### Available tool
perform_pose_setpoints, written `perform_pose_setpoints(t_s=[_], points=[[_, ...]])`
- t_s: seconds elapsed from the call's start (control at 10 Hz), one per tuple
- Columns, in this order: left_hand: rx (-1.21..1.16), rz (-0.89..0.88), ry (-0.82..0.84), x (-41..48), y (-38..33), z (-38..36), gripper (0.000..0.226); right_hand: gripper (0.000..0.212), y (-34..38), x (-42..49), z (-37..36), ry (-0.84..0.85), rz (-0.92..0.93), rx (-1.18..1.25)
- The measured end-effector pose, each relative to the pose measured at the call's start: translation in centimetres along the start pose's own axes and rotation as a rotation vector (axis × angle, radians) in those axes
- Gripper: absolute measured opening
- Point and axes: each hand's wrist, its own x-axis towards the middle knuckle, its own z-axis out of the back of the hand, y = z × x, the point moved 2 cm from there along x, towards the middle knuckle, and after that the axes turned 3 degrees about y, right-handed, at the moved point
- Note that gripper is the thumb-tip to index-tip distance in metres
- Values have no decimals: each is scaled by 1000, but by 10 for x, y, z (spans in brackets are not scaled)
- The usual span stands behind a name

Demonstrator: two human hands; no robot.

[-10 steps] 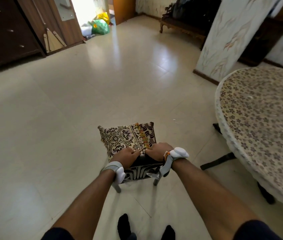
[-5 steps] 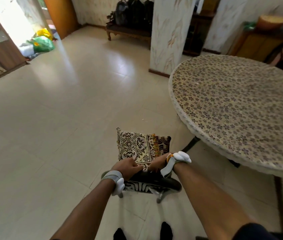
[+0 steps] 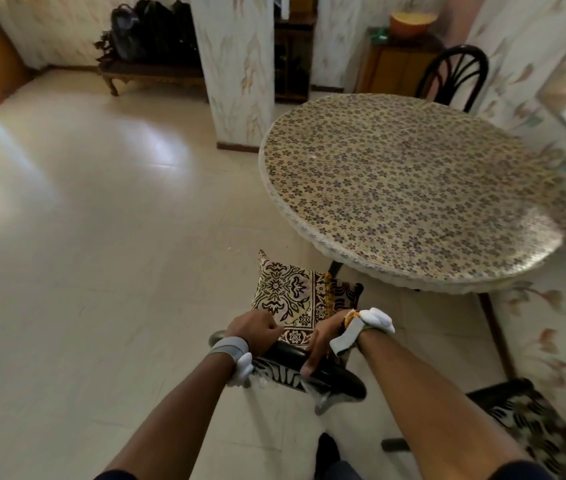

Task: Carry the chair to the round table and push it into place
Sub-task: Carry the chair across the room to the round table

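Both hands are wrapped round the dark top rail of the chair (image 3: 295, 358), the left hand (image 3: 254, 329) fisted on it, the right hand (image 3: 325, 336) with fingers curled over. The chair's patterned cushion (image 3: 292, 299) sits just beside the near-left edge of the round table (image 3: 413, 188).

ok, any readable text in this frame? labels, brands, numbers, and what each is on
None: no readable text anywhere in the frame.
Chair cushion: ornamental pattern only, no lettering.
Round table cloth: flower print only.
Wrist bands on the left hand and right hand: no marking visible.
Cabinet and bags: too blurred to tell.
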Motion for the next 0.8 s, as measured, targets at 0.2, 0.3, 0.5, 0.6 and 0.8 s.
perform_pose_setpoints(t_s=[0.2, 0.3, 0.5, 0.6, 0.8], points=[[185, -15, -219, 59, -21, 34, 46, 79, 16, -21, 54, -187, 147, -225], [328, 113, -411, 87, -29, 60, 50, 73, 24, -12, 84, -338, 215, -176], [94, 352, -478, 144, -40, 101, 53, 66, 43, 3, 142, -499, 303, -224], [-1, 336, -493, 161, -47, 115, 46, 77, 54, 9, 159, -577, 278, -283], [-476, 305, -284, 202, -30, 164, 50, 59, 80, 13, 194, -754, 180, -375]])
